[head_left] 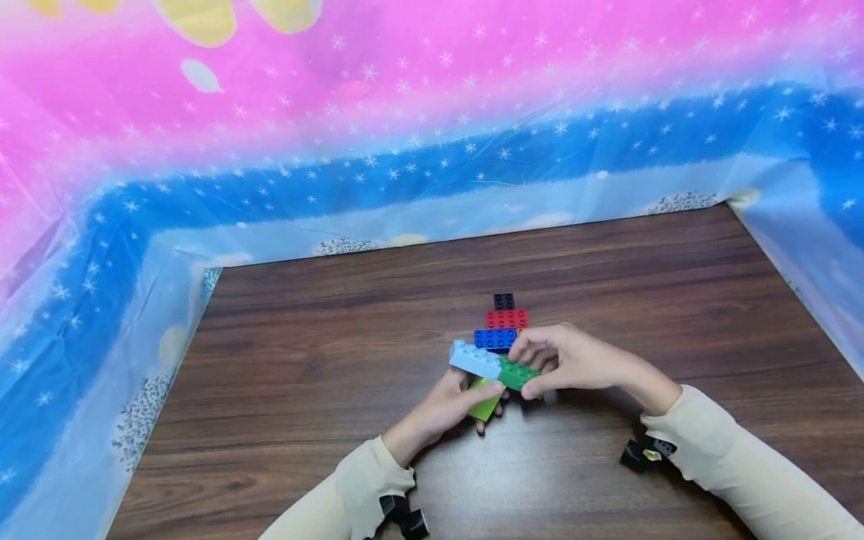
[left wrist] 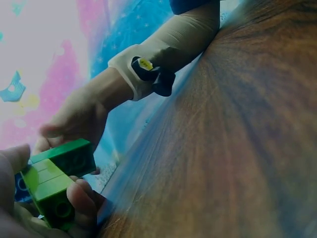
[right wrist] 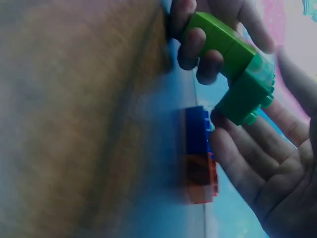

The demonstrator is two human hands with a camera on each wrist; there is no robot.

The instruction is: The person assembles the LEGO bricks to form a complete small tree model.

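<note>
My left hand (head_left: pixel 442 409) holds a lime green toy brick (head_left: pixel 484 409) from below, its thumb on the near side. Joined on top of the lime piece are a light blue brick (head_left: pixel 474 360) and a green brick (head_left: pixel 517 373), end to end. At the green brick's outer end, my right hand (head_left: pixel 580 360) pinches it between thumb and fingers. The right wrist view shows the green brick (right wrist: pixel 245 94) overhanging the lime one (right wrist: pixel 223 42), studs toward the right palm. From the left wrist, the lime brick (left wrist: pixel 47 183) sits between thumb and curled fingers.
Beyond the hands, a blue brick (head_left: pixel 495 339), a red brick (head_left: pixel 506 319) and a black brick (head_left: pixel 503 301) lie in a row on the dark wooden table (head_left: pixel 324 360). An orange piece (head_left: pixel 520 331) peeks out near the right fingers. A patterned cloth (head_left: pixel 432 172) surrounds the table.
</note>
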